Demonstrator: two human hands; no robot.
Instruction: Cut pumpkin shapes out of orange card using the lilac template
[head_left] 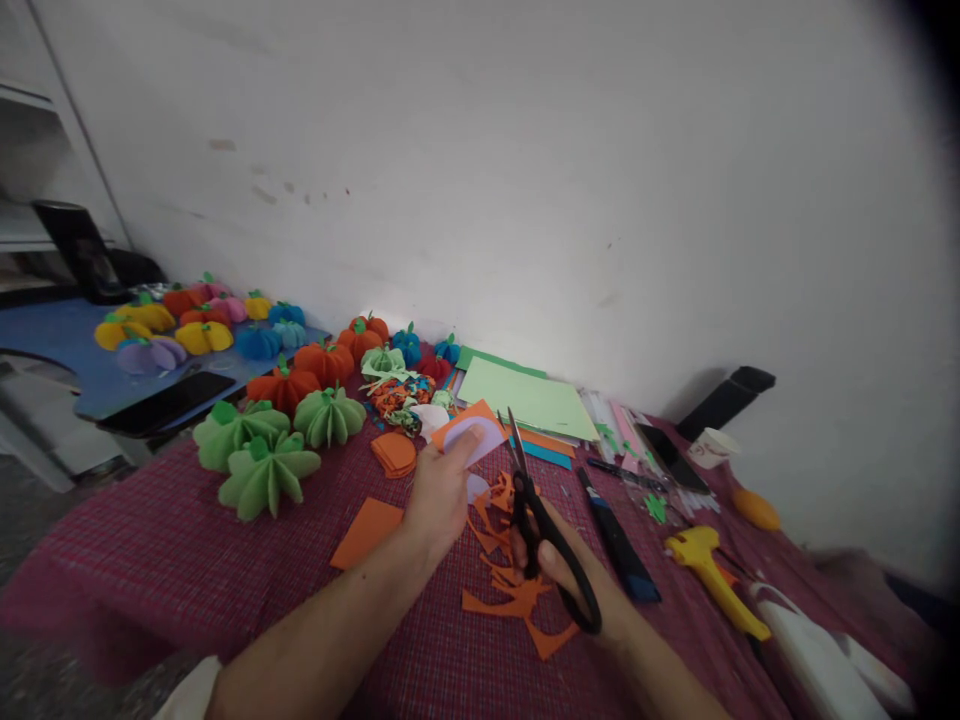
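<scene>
My left hand [442, 490] pinches a piece of orange paper [474, 428] with a white circle on it, held above the table. My right hand [574, 575] grips black-handled scissors [536, 520], blades pointing up beside the paper's right edge. Orange paper scraps [510, 590] lie on the dark red checked tablecloth [187, 560] under both hands. A stack of orange paper circles [394, 453] and an orange square [367, 530] lie to the left of my left hand.
Green paper pumpkins [262, 455] stand at left, with orange, blue and yellow ones behind. Green paper sheets [529, 397] lie by the wall. A yellow glue gun [709, 565], a black cutter [619, 540], two phones [169, 402] and a small cup [712, 447] are nearby.
</scene>
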